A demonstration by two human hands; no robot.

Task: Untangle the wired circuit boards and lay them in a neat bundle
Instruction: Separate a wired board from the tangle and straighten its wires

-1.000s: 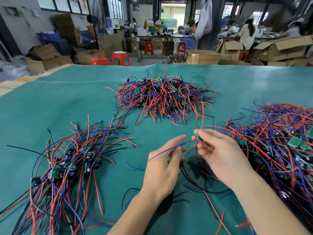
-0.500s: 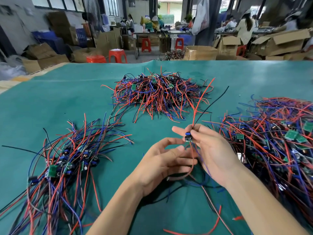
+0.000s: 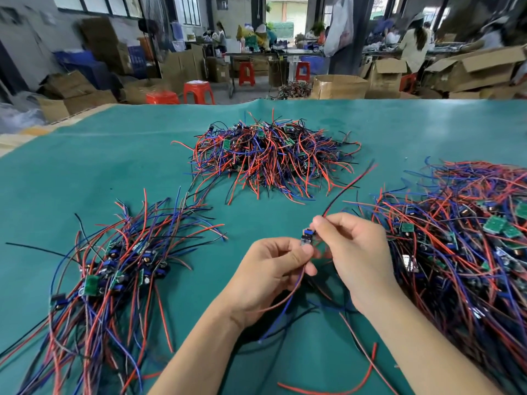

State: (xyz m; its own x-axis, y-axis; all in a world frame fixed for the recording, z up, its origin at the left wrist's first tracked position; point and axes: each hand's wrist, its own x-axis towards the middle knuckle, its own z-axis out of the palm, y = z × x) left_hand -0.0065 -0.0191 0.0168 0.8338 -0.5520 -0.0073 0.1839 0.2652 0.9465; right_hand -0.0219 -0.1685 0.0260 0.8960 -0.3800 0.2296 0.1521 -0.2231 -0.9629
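Both hands hold one small wired circuit board (image 3: 307,236) above the green table (image 3: 114,166). My right hand (image 3: 356,252) pinches its top end, where a red and a black wire rise up to the right. My left hand (image 3: 273,266) pinches its lower end, and red and blue wires trail down from those fingers. A laid-out bundle of boards and wires (image 3: 114,269) lies at the left. A big tangled heap (image 3: 467,246) lies at the right, partly under my right forearm. Another tangled pile (image 3: 268,158) sits farther back in the middle.
Loose red, blue and black wires (image 3: 356,363) lie on the table between and under my forearms. Beyond the table's far edge stand cardboard boxes (image 3: 339,86), red stools (image 3: 198,92) and people at work benches.
My left hand has closed its fingers on the board's lower end and its wires. The board and both hands have stayed near the middle; the raised red and black wires have swung right.
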